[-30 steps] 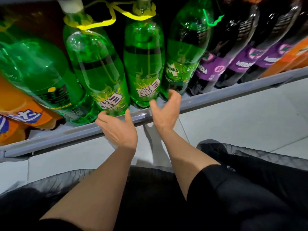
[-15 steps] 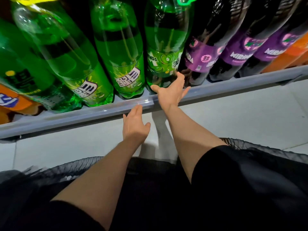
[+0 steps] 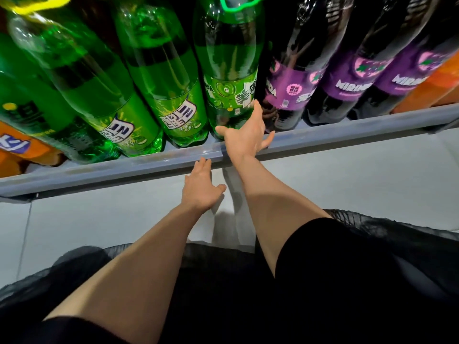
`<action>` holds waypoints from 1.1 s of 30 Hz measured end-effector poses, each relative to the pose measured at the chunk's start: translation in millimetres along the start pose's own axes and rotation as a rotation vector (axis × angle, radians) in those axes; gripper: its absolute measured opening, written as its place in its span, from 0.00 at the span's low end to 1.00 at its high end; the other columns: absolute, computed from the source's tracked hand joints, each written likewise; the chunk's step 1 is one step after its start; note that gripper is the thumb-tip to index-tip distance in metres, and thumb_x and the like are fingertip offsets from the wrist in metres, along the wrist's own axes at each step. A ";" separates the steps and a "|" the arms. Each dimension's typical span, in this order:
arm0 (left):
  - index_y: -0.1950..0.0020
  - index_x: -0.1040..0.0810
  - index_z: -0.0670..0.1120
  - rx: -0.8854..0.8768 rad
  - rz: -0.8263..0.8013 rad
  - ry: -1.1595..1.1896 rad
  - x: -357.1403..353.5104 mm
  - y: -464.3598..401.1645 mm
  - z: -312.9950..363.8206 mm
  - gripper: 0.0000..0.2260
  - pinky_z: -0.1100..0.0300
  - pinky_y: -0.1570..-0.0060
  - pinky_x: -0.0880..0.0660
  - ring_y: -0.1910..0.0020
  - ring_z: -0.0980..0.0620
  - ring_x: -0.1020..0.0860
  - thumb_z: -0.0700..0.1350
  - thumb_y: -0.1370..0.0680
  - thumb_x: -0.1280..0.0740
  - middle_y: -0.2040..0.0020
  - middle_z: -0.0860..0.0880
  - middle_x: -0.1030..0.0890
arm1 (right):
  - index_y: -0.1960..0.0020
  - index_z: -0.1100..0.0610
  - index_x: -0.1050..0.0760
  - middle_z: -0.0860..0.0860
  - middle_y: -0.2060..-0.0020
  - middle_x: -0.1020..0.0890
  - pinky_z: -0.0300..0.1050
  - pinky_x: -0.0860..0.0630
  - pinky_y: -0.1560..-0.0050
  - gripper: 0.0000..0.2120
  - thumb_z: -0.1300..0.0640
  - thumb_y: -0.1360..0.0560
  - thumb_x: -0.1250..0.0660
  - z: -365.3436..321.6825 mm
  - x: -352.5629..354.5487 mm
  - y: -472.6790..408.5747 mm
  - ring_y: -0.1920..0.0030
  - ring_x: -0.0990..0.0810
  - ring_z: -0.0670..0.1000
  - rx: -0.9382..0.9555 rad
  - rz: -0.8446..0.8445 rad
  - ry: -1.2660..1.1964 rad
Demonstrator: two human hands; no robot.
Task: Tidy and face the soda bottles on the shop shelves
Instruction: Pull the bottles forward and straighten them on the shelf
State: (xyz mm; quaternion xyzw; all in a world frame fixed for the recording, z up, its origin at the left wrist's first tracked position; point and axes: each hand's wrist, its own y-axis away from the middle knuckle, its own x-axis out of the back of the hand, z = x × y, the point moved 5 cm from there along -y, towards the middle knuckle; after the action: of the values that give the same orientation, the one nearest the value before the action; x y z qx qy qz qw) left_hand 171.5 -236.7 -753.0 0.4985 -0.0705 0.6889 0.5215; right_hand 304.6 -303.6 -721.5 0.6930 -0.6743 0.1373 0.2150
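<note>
At shelf edge (image 3: 323,140): right hand (image 3: 246,137) spread wide against green Mirinda bottle (image 3: 228,70) base; left hand (image 3: 201,187) flat, empty, just below.

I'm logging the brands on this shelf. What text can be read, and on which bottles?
"MIRIN", cut off: purple label of a dark bottle.
"MIRIN", cut off: next purple-label bottle.
"NDA", partial: green apple-label bottle.
Chinese characters on the green-label bottles: not readable to me.
Fine print: too small.

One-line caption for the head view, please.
Right hand reaches open to the green Mirinda bottle on the grey shelf; left hand open below.
</note>
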 end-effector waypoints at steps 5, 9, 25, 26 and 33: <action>0.21 0.49 0.44 -0.010 0.032 -0.013 3.3 -2.1 -3.5 0.34 0.47 0.24 0.55 0.21 0.50 0.53 0.46 0.21 0.34 0.20 0.48 0.49 | 0.36 0.53 0.32 0.50 0.38 0.23 0.53 0.53 0.27 0.41 0.48 0.44 0.18 -4.2 2.3 9.8 0.32 0.31 0.52 -0.009 0.132 -0.010; 0.21 0.48 0.44 0.010 0.070 0.043 1.2 -1.5 0.2 0.33 0.48 0.24 0.55 0.21 0.50 0.52 0.45 0.21 0.34 0.20 0.47 0.48 | 0.37 0.59 0.32 0.55 0.39 0.26 0.49 0.39 0.36 0.42 0.45 0.43 0.18 -8.4 9.9 18.1 0.36 0.31 0.57 0.013 0.196 0.065; 0.21 0.52 0.45 -0.003 -0.050 0.021 -0.8 -3.6 0.5 0.36 0.45 0.24 0.53 0.21 0.50 0.56 0.47 0.21 0.34 0.20 0.49 0.54 | 0.36 0.59 0.34 0.54 0.38 0.26 0.49 0.30 0.38 0.43 0.53 0.44 0.17 -6.4 6.2 11.6 0.37 0.28 0.54 0.067 0.058 -0.055; 0.21 0.52 0.45 -0.004 -0.051 0.011 -1.0 -3.7 0.9 0.36 0.45 0.24 0.53 0.21 0.50 0.56 0.47 0.21 0.34 0.20 0.48 0.54 | 0.35 0.59 0.34 0.54 0.38 0.27 0.49 0.31 0.38 0.42 0.54 0.43 0.17 -6.7 6.0 11.7 0.37 0.28 0.54 0.065 0.045 -0.056; 0.23 0.42 0.43 0.003 0.188 0.175 1.2 7.2 14.5 0.30 0.54 0.26 0.43 0.23 0.48 0.42 0.43 0.22 0.34 0.23 0.45 0.39 | 0.36 0.61 0.30 0.54 0.40 0.25 0.35 0.35 0.44 0.25 0.65 0.31 0.30 14.3 44.7 18.8 0.40 0.26 0.53 0.026 0.153 -0.125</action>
State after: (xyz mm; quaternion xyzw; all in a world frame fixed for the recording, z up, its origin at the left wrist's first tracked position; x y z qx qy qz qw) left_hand 174.7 -248.1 -741.9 0.4283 -0.0702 0.7757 0.4582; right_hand 286.9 -349.6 -710.4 0.6493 -0.7357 0.1184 0.1523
